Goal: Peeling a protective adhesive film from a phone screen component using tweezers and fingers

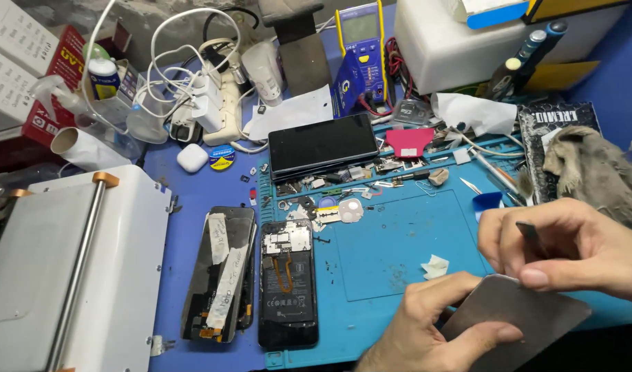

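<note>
Hands low, right of the blue mat [398, 248]. Left hand [426, 324] has its fingers clamped on a dark flat panel [515, 313], thumb on top; the panel's lower edge is cut off by the frame. Right hand [571, 251] pinches a small dark blade [527, 230] just above the panel, mostly hidden by fingers. Left of the mat's centre lies an opened phone [287, 282], next to it a taped screen [219, 275]. Right wrist out of frame.
</note>
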